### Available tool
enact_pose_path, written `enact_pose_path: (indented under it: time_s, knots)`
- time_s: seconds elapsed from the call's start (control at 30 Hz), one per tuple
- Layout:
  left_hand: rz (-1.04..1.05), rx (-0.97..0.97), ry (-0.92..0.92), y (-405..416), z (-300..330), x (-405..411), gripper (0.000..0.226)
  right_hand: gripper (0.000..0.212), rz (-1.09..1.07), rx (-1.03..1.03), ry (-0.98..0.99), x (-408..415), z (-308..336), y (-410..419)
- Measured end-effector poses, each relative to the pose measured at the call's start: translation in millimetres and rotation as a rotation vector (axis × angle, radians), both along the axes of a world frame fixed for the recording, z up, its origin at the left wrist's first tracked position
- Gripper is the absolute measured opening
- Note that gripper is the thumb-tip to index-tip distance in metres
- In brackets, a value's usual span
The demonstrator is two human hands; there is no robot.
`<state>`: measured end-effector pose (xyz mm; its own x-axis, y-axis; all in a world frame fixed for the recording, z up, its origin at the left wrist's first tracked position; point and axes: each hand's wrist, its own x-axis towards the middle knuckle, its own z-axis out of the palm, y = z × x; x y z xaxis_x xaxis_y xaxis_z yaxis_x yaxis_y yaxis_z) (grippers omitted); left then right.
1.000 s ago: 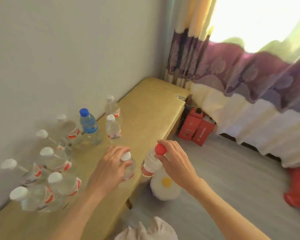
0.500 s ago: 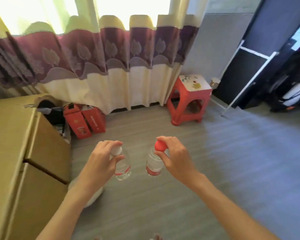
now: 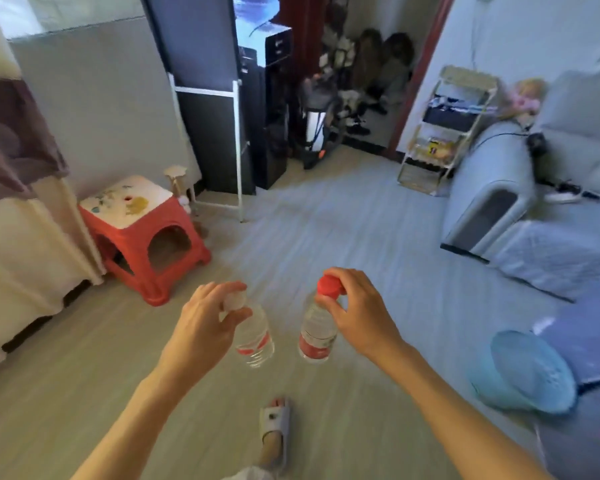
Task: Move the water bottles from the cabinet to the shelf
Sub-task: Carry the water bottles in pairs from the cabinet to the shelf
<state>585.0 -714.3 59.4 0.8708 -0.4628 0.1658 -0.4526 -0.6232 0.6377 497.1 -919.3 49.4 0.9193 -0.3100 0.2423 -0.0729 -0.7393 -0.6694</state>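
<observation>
Clear plastic marks both bottles, each hanging above the grey floor point(image 3: 326, 220); the left hand point(image 3: 201, 323) pinches the white-capped bottle point(image 3: 255, 337) by its cap, fingers and thumb curled round it; the right hand point(image 3: 357, 313) grips the red-capped bottle point(image 3: 314, 336) the same way, at the neck and cap; the two bottles hang near each other, not touching; a red stool point(image 3: 142, 237) stands to the left beside a curtain point(image 3: 18, 188); a white wire shelf point(image 3: 444, 129) stands far ahead on the right, next to a grey sofa point(image 3: 499, 181); a slippered foot point(image 3: 274, 431) shows below.
</observation>
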Motion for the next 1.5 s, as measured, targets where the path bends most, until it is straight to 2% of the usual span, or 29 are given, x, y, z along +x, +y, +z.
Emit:
enact_pose_path:
  time_s: [0.2,0.33,0.6,0.83,1.07,1.3,1.5]
  knots:
    - [-0.282,-0.009,0.019,-165,-10,102,0.033,0.032,-0.242,0.023,0.072,54,-12,-142]
    - [-0.42,-0.017,0.034,-272,-2,159,0.033,0.032,-0.373,0.012,0.049,87,-7,-227]
    - [-0.561,0.021,0.036,-479,4,245,0.033,0.029,-0.592,0.001,-0.033,158,5,-408]
    - [-0.523,0.03,0.085,-655,-1,307,0.033,0.026,-0.528,-0.047,-0.007,228,-1,-591]
    - [-0.462,-0.005,0.072,-807,12,393,0.033,0.027,-0.512,-0.047,-0.065,318,15,-756]
    - [-0.509,0.02,0.079,-962,2,504,0.033,0.028,-0.531,-0.046,-0.033,425,-3,-908]
    - [-0.553,0.03,0.028,-1092,19,602,0.034,0.028,-0.546,-0.049,-0.008,509,9,-1026]
